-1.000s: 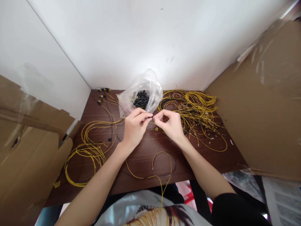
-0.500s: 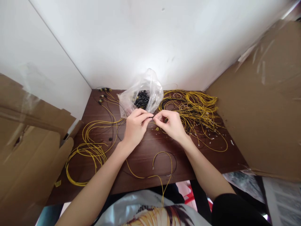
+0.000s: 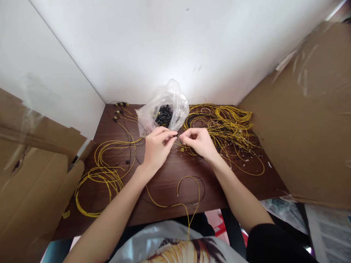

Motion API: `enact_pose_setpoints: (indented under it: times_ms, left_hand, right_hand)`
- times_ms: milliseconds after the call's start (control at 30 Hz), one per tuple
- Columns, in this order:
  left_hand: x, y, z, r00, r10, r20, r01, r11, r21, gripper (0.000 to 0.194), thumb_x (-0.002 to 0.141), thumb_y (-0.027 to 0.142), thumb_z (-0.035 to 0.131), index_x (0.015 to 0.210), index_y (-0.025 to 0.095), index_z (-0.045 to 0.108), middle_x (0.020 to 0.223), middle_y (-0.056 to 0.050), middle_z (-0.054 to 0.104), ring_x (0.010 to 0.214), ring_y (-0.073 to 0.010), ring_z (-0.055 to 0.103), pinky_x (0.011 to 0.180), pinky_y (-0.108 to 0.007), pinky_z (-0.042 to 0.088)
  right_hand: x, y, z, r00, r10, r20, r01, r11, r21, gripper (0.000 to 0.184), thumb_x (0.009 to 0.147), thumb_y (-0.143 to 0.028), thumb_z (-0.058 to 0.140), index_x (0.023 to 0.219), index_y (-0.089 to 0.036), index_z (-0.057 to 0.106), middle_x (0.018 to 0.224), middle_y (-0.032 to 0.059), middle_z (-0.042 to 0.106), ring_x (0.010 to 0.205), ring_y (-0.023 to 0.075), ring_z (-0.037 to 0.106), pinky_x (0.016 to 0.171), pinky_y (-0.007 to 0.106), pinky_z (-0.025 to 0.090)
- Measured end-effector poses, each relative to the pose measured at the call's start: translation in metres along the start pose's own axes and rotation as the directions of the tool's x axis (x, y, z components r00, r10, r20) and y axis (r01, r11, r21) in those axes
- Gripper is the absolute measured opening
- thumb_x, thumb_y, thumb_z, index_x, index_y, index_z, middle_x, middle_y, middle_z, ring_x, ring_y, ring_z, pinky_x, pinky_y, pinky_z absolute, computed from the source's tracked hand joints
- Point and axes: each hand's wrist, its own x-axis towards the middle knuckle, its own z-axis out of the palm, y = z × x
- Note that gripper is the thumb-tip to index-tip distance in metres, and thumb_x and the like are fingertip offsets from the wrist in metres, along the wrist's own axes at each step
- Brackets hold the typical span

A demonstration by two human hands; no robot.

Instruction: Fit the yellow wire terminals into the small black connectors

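while my left hand (image 3: pixel 157 147) pinches a black piece (image 3: pixel 176 135), my right hand (image 3: pixel 199 143) is pinched alongside, hold unclear: seemingly delicate handling, steadiness needed next

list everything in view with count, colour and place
table: one, dark brown, centre
plastic bag: one, clear, table's far middle
black pieces: many, black, inside bag
wire pile: one, mostly yellow, table's right
wire loops: several, yellow, table's left
wire ends: several, black and yellow, far left
loose wires: uncounted, yellow and black, near edge
cardboard: two sides, brown, left and right
walls: two, white, back and left
small part: one, black, mid-view
left hand: one, bare, pinching small part
right hand: one, bare, beside it
sleeve: one, black, lower right
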Motion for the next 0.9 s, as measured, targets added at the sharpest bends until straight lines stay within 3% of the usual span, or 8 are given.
enact_pose_setpoints:
  times_ms: [233,533,767,900]
  left_hand:
    - [0.0007,0.0014,-0.0002,0.999,-0.043,0.008,0.043,0.999,-0.011,0.012,0.076,0.013,0.066,0.083,0.018,0.073,0.077,-0.003,0.066,0.061,-0.0109,0.054,0.059,-0.024,0.046]
    - [-0.0003,0.0003,0.0006,1.0,-0.012,0.02,0.012,1.0,-0.007,0.012,0.077,0.011,0.064,0.083,0.017,0.072,0.077,-0.003,0.066,0.061,-0.0103,0.055,0.057,-0.023,0.046]
    - [-0.0005,-0.0025,0.0003,0.998,0.047,0.041,-0.048,0.999,0.024,0.011,0.079,0.01,0.062,0.084,0.015,0.071,0.079,-0.003,0.066,0.064,-0.01,0.055,0.058,-0.022,0.046]
    - [-0.0006,-0.0045,0.0007,0.997,0.052,0.049,-0.054,0.998,0.042,0.011,0.079,0.009,0.063,0.084,0.015,0.071,0.078,-0.003,0.066,0.065,-0.0104,0.056,0.059,-0.022,0.046]
  right_hand:
    - [0.0,-0.0006,-0.0006,1.0,-0.018,0.006,0.018,1.0,0.004,0.015,0.07,-0.028,0.065,0.064,-0.014,0.066,0.061,0.0028,0.064,0.053,0.0111,0.053,0.054,0.026,0.043]
    - [-0.0019,-0.0024,0.0008,0.999,-0.043,0.001,0.043,0.998,-0.044,0.013,0.071,-0.025,0.064,0.065,-0.014,0.067,0.063,0.003,0.065,0.054,0.0113,0.054,0.053,0.024,0.042]
    - [-0.0046,-0.006,0.0011,0.988,-0.153,0.009,0.152,0.973,-0.175,0.011,0.074,-0.02,0.061,0.067,-0.014,0.066,0.06,0.0002,0.062,0.051,0.009,0.05,0.051,0.022,0.038]
    - [-0.0054,-0.0057,0.0021,0.965,-0.261,0.008,0.251,0.917,-0.311,0.012,0.076,-0.017,0.059,0.067,-0.014,0.065,0.06,-0.0001,0.061,0.053,0.0097,0.051,0.054,0.022,0.039]
